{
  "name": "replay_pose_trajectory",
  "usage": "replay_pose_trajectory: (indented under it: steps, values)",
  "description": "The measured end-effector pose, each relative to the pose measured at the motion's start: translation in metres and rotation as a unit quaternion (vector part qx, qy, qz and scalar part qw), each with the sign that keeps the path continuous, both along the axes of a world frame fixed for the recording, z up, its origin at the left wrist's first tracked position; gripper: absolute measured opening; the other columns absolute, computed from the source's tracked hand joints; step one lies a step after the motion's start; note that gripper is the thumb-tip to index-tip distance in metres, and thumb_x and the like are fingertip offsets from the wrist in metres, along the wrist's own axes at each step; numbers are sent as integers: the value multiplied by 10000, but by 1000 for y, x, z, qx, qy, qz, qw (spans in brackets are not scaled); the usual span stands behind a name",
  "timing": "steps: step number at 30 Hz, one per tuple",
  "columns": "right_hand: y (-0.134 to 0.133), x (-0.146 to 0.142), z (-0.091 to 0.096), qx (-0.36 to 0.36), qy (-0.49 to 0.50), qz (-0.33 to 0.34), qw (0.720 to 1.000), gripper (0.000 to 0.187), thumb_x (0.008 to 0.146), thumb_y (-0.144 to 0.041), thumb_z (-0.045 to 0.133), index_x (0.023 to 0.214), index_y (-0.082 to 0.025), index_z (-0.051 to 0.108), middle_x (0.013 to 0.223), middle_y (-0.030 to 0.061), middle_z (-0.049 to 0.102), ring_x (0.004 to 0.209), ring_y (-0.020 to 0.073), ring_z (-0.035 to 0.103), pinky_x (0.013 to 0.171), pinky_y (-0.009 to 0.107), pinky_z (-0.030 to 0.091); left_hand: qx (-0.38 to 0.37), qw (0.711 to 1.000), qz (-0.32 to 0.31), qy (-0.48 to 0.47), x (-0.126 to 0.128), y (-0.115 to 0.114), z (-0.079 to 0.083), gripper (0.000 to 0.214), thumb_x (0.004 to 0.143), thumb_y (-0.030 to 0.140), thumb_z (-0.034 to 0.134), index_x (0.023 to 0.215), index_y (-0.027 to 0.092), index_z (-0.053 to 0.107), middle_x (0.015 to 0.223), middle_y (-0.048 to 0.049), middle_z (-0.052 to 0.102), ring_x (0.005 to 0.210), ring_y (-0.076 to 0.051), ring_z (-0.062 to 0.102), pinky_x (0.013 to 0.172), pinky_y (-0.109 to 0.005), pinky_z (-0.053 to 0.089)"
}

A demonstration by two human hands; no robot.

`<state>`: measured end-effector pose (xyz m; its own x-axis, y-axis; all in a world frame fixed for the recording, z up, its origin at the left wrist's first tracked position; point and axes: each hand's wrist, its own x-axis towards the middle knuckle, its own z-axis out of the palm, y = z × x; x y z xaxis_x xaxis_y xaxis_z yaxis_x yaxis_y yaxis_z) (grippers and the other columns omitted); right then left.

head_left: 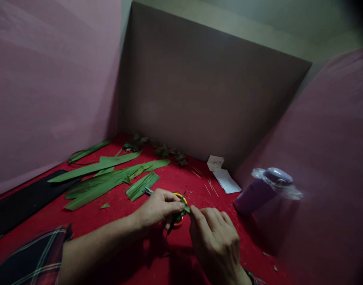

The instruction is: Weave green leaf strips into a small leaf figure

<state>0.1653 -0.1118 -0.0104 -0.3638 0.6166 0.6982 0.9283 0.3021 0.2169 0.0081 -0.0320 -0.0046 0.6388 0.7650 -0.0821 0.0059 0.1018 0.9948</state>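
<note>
Both my hands meet over a red cloth surface [116, 221]. My left hand [157, 208] is closed, pinching a small folded green leaf piece [180, 213] between thumb and fingers. My right hand [214, 237] is closed too, its fingertips pinching the same leaf piece at its right end. Under the leaf piece lies a pair of scissors with yellow and orange handles [180, 223], partly hidden by my fingers.
Long green leaf strips [107, 178] lie at the left. Dark leafy sprigs [163, 151] sit along a brown board [211, 87] at the back. White paper cards [224, 176], thin sticks [211, 186] and a purple bottle [258, 192] lie right. Pink walls close both sides.
</note>
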Motion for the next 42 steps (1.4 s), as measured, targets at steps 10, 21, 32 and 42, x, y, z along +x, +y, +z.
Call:
replay_pose_trajectory:
  steps: [10,21,32,42]
  values:
    - [-1,-5,2,-169,278,40,945,108,854,-227,514,827,-187,611,703,37,606,625,160,545,574,263,370,1,1000,-3,-14,0,-1,3,312,696,410,632,646,105,585,465,25,518,331,-55,435,361,-172,294]
    - [12,-7,9,-351,574,75,736,311,756,-431,617,634,-148,576,555,-26,506,518,101,423,486,213,339,9,1000,-29,-8,-1,-1,3,330,699,435,621,668,108,596,505,5,556,345,-57,449,368,-169,310]
    - [14,-4,4,-358,590,61,721,339,720,-457,635,617,-140,572,559,-24,498,532,105,418,505,221,337,-2,999,-36,-13,-1,-1,2,207,651,311,654,660,109,610,533,4,570,403,-83,500,421,-194,375]
    - [14,-6,4,-377,597,61,705,347,721,-464,624,622,-139,553,561,-31,470,524,95,380,491,218,301,-14,1000,-13,7,1,-3,4,127,640,241,596,631,114,595,499,4,565,361,-73,456,381,-188,336]
